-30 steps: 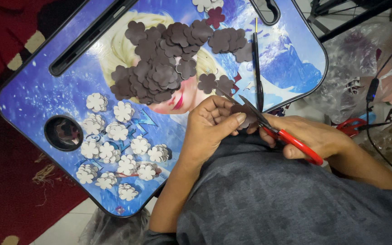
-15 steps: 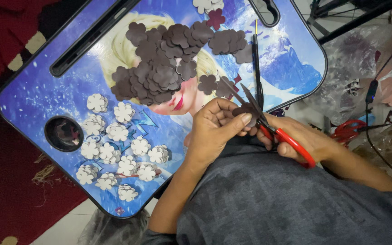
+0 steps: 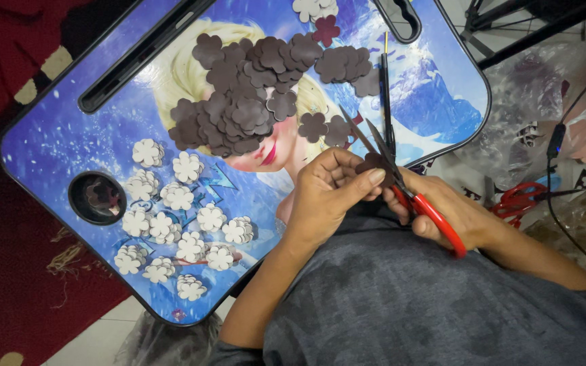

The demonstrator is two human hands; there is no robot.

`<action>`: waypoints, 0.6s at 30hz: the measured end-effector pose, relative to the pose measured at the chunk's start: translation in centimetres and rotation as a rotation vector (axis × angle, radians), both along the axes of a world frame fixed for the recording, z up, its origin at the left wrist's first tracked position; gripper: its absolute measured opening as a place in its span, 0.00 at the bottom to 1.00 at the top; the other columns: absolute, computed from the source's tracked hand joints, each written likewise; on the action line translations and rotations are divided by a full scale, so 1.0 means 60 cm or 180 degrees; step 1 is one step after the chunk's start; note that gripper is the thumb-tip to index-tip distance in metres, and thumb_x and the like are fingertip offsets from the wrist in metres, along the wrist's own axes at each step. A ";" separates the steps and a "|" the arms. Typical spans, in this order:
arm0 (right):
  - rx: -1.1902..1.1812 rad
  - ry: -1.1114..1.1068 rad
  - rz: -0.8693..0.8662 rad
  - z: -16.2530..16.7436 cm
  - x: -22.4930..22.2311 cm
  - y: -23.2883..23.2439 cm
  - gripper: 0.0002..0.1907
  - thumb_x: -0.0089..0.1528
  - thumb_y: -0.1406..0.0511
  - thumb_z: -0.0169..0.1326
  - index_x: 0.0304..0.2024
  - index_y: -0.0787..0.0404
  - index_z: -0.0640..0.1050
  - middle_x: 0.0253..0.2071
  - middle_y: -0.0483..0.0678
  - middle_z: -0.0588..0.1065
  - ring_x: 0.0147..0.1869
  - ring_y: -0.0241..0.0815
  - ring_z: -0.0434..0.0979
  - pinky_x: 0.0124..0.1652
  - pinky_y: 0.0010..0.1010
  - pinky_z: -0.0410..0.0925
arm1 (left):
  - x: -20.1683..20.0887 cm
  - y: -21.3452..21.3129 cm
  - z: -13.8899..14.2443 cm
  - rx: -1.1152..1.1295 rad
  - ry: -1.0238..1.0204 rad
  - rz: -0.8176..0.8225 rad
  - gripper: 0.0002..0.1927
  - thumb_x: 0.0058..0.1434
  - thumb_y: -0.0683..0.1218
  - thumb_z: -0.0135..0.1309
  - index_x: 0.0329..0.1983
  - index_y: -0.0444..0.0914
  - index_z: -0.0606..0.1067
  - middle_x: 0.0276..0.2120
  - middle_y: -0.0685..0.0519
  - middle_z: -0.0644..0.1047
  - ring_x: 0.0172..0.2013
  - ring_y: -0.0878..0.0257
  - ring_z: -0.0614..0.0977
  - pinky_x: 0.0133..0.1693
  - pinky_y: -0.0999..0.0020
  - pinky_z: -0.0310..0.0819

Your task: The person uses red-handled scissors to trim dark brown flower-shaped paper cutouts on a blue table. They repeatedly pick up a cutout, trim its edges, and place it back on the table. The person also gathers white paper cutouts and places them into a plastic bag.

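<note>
Scissors [image 3: 408, 183] with red handles are sitting in the right hand [image 3: 452, 213], blades parted around a small brown foam piece [image 3: 369, 163]; I am seeing the left hand [image 3: 327, 193] pinching that piece beside the blue lap table [image 3: 55, 142]; brown flowers [image 3: 252, 95] and white flowers [image 3: 178, 224] are lying there.

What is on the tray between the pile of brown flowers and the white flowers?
Nothing: in the head view, only bare printed tray lies between the brown flowers and the white flowers.
</note>
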State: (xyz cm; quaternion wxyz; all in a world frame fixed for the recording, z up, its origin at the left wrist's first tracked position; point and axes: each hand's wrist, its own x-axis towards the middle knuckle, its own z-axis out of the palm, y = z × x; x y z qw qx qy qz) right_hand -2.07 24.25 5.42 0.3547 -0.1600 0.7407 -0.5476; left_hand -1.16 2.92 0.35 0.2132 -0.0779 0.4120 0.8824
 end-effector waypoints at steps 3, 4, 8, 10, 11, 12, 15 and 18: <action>0.0043 0.0007 -0.0054 -0.001 0.003 -0.001 0.57 0.52 0.23 0.36 0.56 0.63 0.70 0.26 0.41 0.66 0.26 0.33 0.65 0.27 0.29 0.63 | -0.002 0.002 0.001 -0.0013 0.0003 -0.0004 0.09 0.66 0.38 0.62 0.45 0.32 0.73 0.37 0.50 0.80 0.37 0.68 0.83 0.41 0.75 0.81; 0.0064 0.0010 -0.0076 -0.002 0.004 -0.001 0.57 0.52 0.22 0.35 0.56 0.63 0.70 0.25 0.41 0.66 0.26 0.33 0.65 0.27 0.29 0.63 | -0.003 0.003 0.001 -0.0009 -0.0013 -0.0004 0.09 0.66 0.38 0.62 0.44 0.32 0.73 0.37 0.50 0.81 0.37 0.68 0.83 0.40 0.75 0.81; 0.0152 0.0161 -0.0086 -0.008 0.006 0.002 0.55 0.52 0.23 0.36 0.52 0.63 0.71 0.23 0.39 0.66 0.24 0.32 0.66 0.26 0.29 0.63 | -0.004 0.004 0.003 -0.0063 -0.0043 -0.0010 0.09 0.66 0.38 0.62 0.44 0.32 0.73 0.37 0.49 0.81 0.36 0.68 0.83 0.40 0.75 0.81; 0.0230 0.0209 -0.0092 -0.011 0.008 0.005 0.55 0.52 0.23 0.36 0.51 0.63 0.72 0.21 0.39 0.66 0.22 0.32 0.66 0.25 0.29 0.62 | -0.005 0.003 0.004 -0.0086 -0.0039 -0.0013 0.09 0.65 0.39 0.62 0.44 0.32 0.73 0.37 0.49 0.81 0.36 0.67 0.84 0.40 0.75 0.82; 0.0281 0.0224 -0.0113 -0.013 0.009 0.006 0.55 0.51 0.23 0.36 0.50 0.62 0.72 0.22 0.38 0.66 0.22 0.31 0.67 0.25 0.28 0.63 | -0.005 0.002 0.004 -0.0079 -0.0045 -0.0012 0.09 0.65 0.39 0.62 0.44 0.32 0.73 0.37 0.49 0.81 0.36 0.67 0.84 0.40 0.75 0.82; 0.0332 0.0233 -0.0133 -0.015 0.012 0.007 0.54 0.51 0.23 0.35 0.50 0.62 0.73 0.22 0.38 0.67 0.22 0.31 0.68 0.24 0.27 0.64 | -0.005 0.002 0.005 -0.0071 -0.0058 -0.0012 0.09 0.65 0.39 0.61 0.44 0.32 0.73 0.37 0.49 0.81 0.36 0.67 0.84 0.40 0.75 0.82; 0.0409 0.0190 -0.0153 -0.023 0.017 0.013 0.54 0.51 0.23 0.35 0.50 0.61 0.73 0.20 0.38 0.67 0.21 0.30 0.67 0.23 0.27 0.64 | -0.005 0.002 0.005 -0.0087 0.0002 0.0000 0.09 0.66 0.39 0.61 0.44 0.32 0.73 0.37 0.49 0.81 0.37 0.68 0.84 0.40 0.75 0.82; -0.0029 -0.0240 -0.0299 -0.030 0.022 0.020 0.51 0.54 0.25 0.39 0.47 0.63 0.71 0.22 0.40 0.65 0.24 0.32 0.65 0.26 0.27 0.65 | -0.006 0.000 0.004 -0.0158 0.0104 0.0138 0.10 0.66 0.38 0.61 0.47 0.32 0.73 0.37 0.49 0.80 0.36 0.68 0.83 0.40 0.75 0.81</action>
